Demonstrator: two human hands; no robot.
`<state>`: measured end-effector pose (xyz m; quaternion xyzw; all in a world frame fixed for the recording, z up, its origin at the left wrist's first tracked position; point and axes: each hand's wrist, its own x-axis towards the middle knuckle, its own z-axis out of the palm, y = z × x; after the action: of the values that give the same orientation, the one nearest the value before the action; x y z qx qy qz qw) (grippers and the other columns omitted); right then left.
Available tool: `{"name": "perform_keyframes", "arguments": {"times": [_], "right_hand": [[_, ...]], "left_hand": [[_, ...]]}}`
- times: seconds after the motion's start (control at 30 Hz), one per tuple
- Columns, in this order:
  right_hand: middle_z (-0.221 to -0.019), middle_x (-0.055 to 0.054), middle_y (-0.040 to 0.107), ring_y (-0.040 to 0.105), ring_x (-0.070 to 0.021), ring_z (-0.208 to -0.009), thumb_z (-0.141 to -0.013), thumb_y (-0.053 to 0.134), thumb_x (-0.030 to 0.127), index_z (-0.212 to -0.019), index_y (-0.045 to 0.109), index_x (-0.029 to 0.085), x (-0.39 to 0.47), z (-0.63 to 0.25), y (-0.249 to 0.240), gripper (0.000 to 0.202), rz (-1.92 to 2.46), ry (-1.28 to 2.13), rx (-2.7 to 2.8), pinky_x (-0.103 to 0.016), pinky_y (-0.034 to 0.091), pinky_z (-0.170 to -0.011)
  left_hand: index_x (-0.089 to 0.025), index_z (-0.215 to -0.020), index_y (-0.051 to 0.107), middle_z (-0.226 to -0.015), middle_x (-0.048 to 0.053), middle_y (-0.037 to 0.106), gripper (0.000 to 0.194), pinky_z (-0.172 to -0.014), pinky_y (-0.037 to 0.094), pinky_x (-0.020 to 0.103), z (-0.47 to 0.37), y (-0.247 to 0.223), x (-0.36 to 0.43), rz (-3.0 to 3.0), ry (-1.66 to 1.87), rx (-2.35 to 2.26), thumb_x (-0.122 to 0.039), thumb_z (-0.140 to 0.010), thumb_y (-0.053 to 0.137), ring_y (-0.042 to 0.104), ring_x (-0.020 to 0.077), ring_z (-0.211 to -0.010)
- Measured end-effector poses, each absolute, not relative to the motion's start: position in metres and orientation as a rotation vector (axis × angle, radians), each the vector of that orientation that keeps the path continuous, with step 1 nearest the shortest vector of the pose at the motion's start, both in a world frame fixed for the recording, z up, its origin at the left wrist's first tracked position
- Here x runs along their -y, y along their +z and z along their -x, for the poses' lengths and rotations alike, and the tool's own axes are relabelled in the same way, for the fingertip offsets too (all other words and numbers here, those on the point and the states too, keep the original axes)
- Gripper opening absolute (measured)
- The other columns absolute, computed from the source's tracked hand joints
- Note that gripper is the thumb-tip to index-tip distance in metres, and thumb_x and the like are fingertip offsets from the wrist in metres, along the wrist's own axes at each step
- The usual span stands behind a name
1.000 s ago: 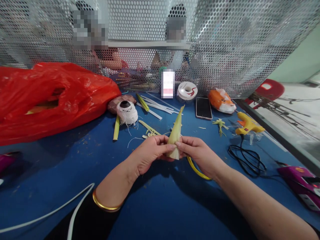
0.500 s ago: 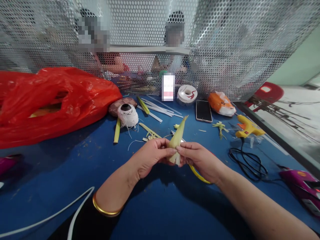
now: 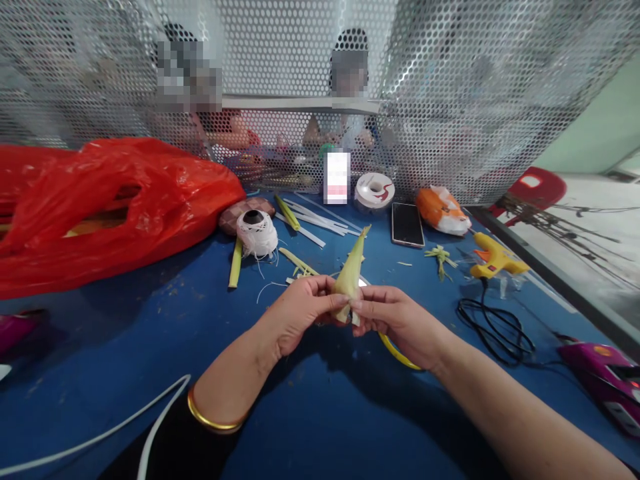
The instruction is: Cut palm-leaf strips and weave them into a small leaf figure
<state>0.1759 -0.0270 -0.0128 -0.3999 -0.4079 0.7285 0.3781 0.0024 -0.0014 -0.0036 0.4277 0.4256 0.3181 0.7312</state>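
A pale green, pointed husk-like leaf (image 3: 351, 267) stands nearly upright between my hands, its tip away from me and its lower end split. My left hand (image 3: 313, 303) pinches its lower left side with thumb and fingers. On the lower right side, my right hand (image 3: 393, 313) grips it the same way, thumbs close together. Under my right hand a yellow curved band (image 3: 400, 353) shows, partly hidden. Just beyond my hands lie cut pale green strips (image 3: 300, 261) and a metallic blade-like piece, mostly covered.
A red plastic bag (image 3: 165, 200) fills the left. White thread spool (image 3: 257, 233), ribbon roll (image 3: 375, 191), phone (image 3: 407, 223) and orange packet (image 3: 443, 210) lie along the back. At right are a yellow glue gun (image 3: 495, 257), black cord (image 3: 495, 327) and purple power strip (image 3: 605, 380). People sit behind perforated mesh.
The split at the leaf's lower end has widened, with my thumbs on either side of it. The leaf's tip has shifted slightly left. Both hands keep their grip.
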Motion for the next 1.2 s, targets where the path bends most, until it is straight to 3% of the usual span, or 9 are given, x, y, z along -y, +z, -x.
{"name": "perform_keyframes", "arguments": {"times": [0.23, 0.47, 0.7, 0.97, 1.2], "right_hand": [[-0.064, 0.000, 0.062, 0.057, -0.0092, -0.056, -0.072, 0.079, 0.034, -0.071, 0.071, 0.013, 0.0271, -0.1781, -0.0091, 0.023, 0.939, 1.938, 1.012, -0.024, 0.048, -0.060], [-0.061, -0.001, 0.062, 0.055, -0.0094, -0.056, -0.072, 0.075, 0.051, -0.067, 0.067, 0.013, 0.0263, -0.1735, -0.0100, 0.039, 1.087, 1.708, 1.035, -0.024, 0.044, -0.060], [-0.061, 0.000, 0.062, 0.052, -0.0089, -0.055, -0.071, 0.078, 0.045, -0.069, 0.068, 0.013, 0.0267, -0.1707, -0.0124, 0.033, 1.101, 1.653, 1.120, -0.024, 0.041, -0.058], [-0.063, -0.001, 0.064, 0.056, -0.0096, -0.056, -0.070, 0.080, 0.040, -0.077, 0.072, 0.013, 0.0279, -0.1724, -0.0094, 0.029, 1.030, 1.805, 1.006, -0.024, 0.047, -0.059], [-0.060, 0.000, 0.063, 0.057, -0.0099, -0.054, -0.073, 0.078, 0.037, -0.068, 0.069, 0.014, 0.0286, -0.1749, -0.0038, 0.025, 0.956, 1.887, 0.970, -0.024, 0.046, -0.057]], "left_hand": [[-0.015, -0.075, 0.063, -0.063, -0.002, 0.063, 0.030, -0.057, 0.043, 0.023, -0.0010, -0.0045, 0.0005, -0.998, 0.710, -0.959, -0.031, -0.059, 0.083, 0.057, 0.0091, -0.056], [-0.015, -0.076, 0.062, -0.066, 0.000, 0.064, 0.027, -0.061, 0.046, 0.025, -0.0004, -0.0039, 0.0017, -1.014, 0.667, -0.935, -0.029, -0.061, 0.080, 0.059, 0.0110, -0.060], [-0.016, -0.079, 0.061, -0.073, 0.002, 0.065, 0.035, -0.064, 0.047, 0.026, -0.0025, -0.0013, 0.0049, -0.941, 0.647, -0.945, -0.040, -0.063, 0.081, 0.063, 0.0142, -0.067], [-0.015, -0.078, 0.063, -0.068, -0.001, 0.061, 0.037, -0.058, 0.041, 0.023, -0.0028, 0.0017, 0.0048, -0.967, 0.667, -0.973, -0.038, -0.059, 0.084, 0.055, 0.0092, -0.058], [-0.016, -0.074, 0.062, -0.065, -0.002, 0.059, 0.033, -0.058, 0.037, 0.025, -0.0017, -0.0006, 0.0032, -1.015, 0.684, -1.008, -0.042, -0.063, 0.079, 0.050, 0.0093, -0.056]]}}
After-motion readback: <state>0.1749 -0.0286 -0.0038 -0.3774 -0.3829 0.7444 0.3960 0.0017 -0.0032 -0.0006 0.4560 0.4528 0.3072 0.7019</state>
